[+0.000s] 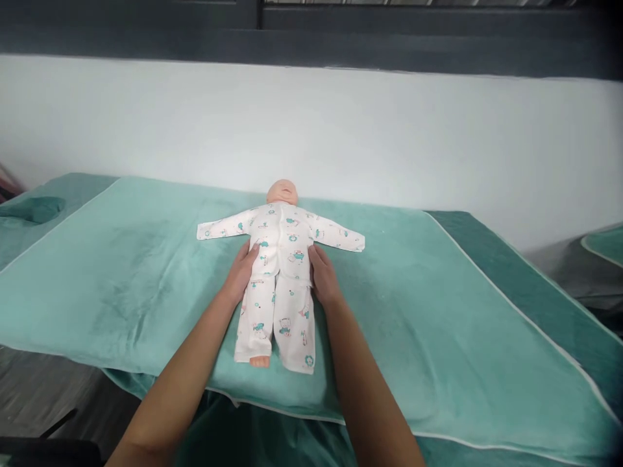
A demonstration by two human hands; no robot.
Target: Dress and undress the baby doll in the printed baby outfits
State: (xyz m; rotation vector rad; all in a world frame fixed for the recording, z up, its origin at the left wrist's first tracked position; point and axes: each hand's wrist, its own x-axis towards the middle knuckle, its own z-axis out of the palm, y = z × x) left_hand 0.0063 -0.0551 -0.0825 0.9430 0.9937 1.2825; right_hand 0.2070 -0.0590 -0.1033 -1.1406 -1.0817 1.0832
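A baby doll (283, 192) lies on its back, its head toward the wall and its arms stretched out sideways. It wears a white buttoned pajama top (280, 237) with small teal and red prints and matching pajama pants (293, 318). One bare foot (259, 361) shows at the left pant cuff; no foot shows at the right cuff. My left hand (242, 269) grips the doll's waist from the left, thumb on the top. On the opposite side my right hand (323, 272) holds the waist the same way. The fingers of both hands are partly hidden beneath the doll's sides.
A teal plush cover (413, 311) with pale piping spreads over the bed under the doll. Behind it rises a white wall (311, 123) below a dark window ledge (341, 45). Another teal-covered surface (606, 245) stands at far right. Dark floor (53, 383) shows at lower left.
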